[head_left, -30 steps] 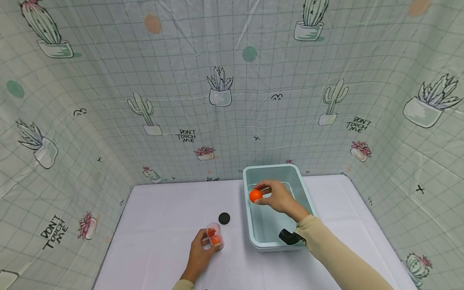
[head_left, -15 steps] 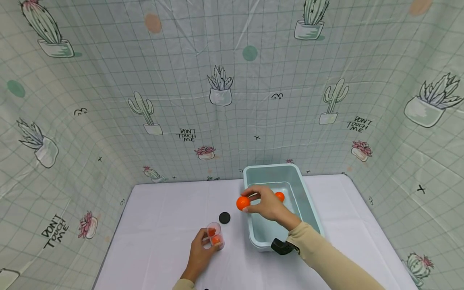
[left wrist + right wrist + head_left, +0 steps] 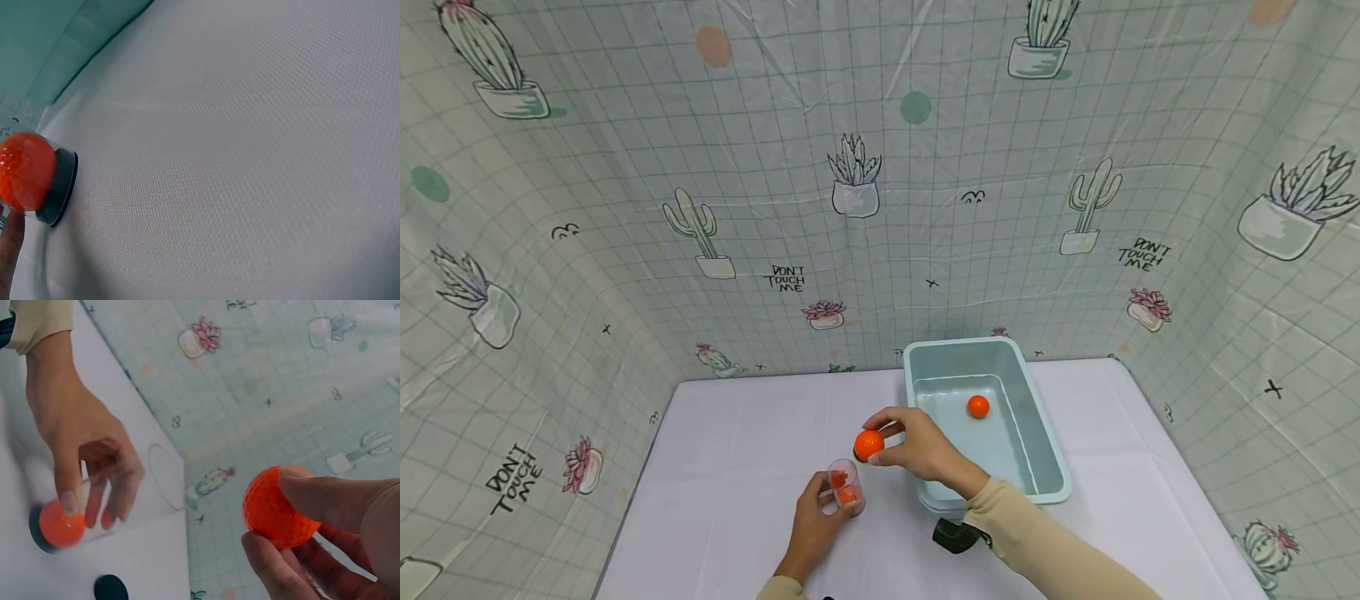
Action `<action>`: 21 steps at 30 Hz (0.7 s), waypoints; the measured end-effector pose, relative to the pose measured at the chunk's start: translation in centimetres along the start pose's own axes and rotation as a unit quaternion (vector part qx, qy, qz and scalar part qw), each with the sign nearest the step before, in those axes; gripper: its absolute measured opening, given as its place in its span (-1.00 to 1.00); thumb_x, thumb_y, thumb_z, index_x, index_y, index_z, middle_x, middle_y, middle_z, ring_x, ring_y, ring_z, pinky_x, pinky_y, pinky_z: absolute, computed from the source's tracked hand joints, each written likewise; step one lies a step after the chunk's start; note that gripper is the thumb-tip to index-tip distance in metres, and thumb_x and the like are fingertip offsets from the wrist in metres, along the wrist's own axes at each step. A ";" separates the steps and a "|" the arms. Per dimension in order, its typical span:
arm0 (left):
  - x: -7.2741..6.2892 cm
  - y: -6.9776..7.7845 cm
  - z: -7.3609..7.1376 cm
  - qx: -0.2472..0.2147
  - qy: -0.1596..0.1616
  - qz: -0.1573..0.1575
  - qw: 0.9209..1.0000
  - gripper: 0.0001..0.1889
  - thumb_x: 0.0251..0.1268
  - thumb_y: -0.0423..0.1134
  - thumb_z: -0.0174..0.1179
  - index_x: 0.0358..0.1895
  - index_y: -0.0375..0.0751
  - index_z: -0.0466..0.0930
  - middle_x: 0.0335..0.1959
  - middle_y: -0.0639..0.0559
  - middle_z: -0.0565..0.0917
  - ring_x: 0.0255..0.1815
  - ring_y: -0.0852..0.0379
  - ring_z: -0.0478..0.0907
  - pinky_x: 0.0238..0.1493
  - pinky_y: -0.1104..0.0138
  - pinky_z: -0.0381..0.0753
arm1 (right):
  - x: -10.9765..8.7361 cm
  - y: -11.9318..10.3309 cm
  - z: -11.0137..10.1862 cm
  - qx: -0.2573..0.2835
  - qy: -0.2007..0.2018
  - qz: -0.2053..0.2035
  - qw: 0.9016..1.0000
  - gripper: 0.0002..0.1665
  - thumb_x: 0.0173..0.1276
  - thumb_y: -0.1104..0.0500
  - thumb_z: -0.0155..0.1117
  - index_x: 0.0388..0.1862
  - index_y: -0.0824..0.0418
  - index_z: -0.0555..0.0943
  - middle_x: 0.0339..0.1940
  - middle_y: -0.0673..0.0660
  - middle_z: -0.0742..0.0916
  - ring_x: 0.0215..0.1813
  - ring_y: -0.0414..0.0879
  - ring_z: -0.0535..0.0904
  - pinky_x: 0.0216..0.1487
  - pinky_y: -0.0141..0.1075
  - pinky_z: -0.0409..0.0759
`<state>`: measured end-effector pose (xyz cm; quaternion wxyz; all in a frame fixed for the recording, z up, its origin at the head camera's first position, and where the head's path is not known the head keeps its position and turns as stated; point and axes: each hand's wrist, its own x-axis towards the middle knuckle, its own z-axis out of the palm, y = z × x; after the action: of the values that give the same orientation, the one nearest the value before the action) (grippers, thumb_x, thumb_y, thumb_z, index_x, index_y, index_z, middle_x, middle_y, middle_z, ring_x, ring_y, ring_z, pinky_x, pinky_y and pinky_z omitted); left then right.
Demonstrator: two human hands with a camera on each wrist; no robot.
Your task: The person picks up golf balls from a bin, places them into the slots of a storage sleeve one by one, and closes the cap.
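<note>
My right hand point(image 3: 921, 450) pinches an orange golf ball point(image 3: 868, 444) between thumb and fingers, just above and right of the clear tube's mouth. Dimples on this ball show in the right wrist view, where the thumb lies on top. My left hand point(image 3: 812, 518) grips a clear plastic tube point(image 3: 853, 480) with a dark base, standing on the table. One orange ball point(image 3: 24, 172) sits at the tube's bottom, with more orange above it in the head view that may be a reflection. Beside the tube lies a round black lid point(image 3: 111, 588), mostly hidden behind the held ball in the head view.
A pale blue-green bin point(image 3: 1056, 475) stands on the right of the white-covered table point(image 3: 737, 450), with a single orange ball point(image 3: 978, 407) on its floor. A cactus-print curtain point(image 3: 865, 258) encloses the table at the back and sides.
My right hand has carried the golf ball leftward and down, from over the bin to beside the tube's mouth. The bin's remaining ball has come into view. My left hand stays in place.
</note>
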<state>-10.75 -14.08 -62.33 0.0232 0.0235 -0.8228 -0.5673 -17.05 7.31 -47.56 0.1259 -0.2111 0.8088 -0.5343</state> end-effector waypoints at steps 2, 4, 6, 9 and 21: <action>0.0 0.0 0.0 -0.005 -0.001 0.000 1.000 -0.51 0.16 -0.35 0.58 0.11 -0.30 0.56 0.06 -0.15 0.69 0.12 -0.14 0.65 0.24 0.14 0.71 | 0.0 0.1 0.6 -0.002 -0.007 -0.009 1.000 -0.58 0.21 0.39 0.59 0.06 0.27 0.73 0.04 0.15 0.78 0.09 0.11 0.70 -0.11 -0.35 0.71; 0.1 -0.1 0.0 -0.010 0.000 0.002 1.000 -0.51 0.16 -0.34 0.58 0.11 -0.29 0.56 0.06 -0.15 0.69 0.12 -0.14 0.65 0.25 0.19 0.70 | 0.0 0.2 1.2 -0.007 -0.011 -0.019 1.000 -0.59 0.22 0.38 0.58 0.05 0.27 0.73 0.03 0.15 0.78 0.07 0.10 0.70 -0.11 -0.34 0.71; 0.1 -0.1 0.0 -0.012 -0.001 0.005 1.000 -0.51 0.16 -0.34 0.58 0.12 -0.29 0.57 0.07 -0.15 0.70 0.14 -0.14 0.64 0.25 0.22 0.70 | 0.0 0.3 1.6 -0.009 -0.013 -0.026 1.000 -0.59 0.21 0.39 0.58 0.05 0.28 0.72 0.02 0.15 0.78 0.05 0.09 0.70 -0.11 -0.34 0.71; 0.1 -0.1 0.0 -0.013 0.000 0.005 1.000 -0.52 0.17 -0.35 0.57 0.12 -0.30 0.57 0.08 -0.16 0.71 0.15 -0.15 0.64 0.25 0.25 0.69 | 0.1 0.5 2.3 -0.009 -0.012 -0.035 0.999 -0.59 0.19 0.42 0.57 0.03 0.28 0.72 -0.02 0.14 0.78 0.01 0.05 0.69 -0.10 -0.34 0.71; 0.0 -0.1 0.0 -0.022 0.014 0.015 1.000 -0.54 0.16 -0.32 0.58 0.05 -0.27 0.56 -0.02 -0.05 0.68 0.08 0.11 0.60 0.20 0.32 0.70 | 0.1 1.2 4.5 0.000 -0.018 -0.045 0.999 -0.59 0.21 0.49 0.53 0.04 0.37 0.69 -0.04 0.17 0.76 -0.04 -0.03 0.69 -0.03 -0.34 0.77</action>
<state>-10.72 -14.08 -62.42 0.0433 0.0184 -0.8101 -0.5843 -15.47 4.01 -50.41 0.1161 -0.2564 0.7960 -0.5359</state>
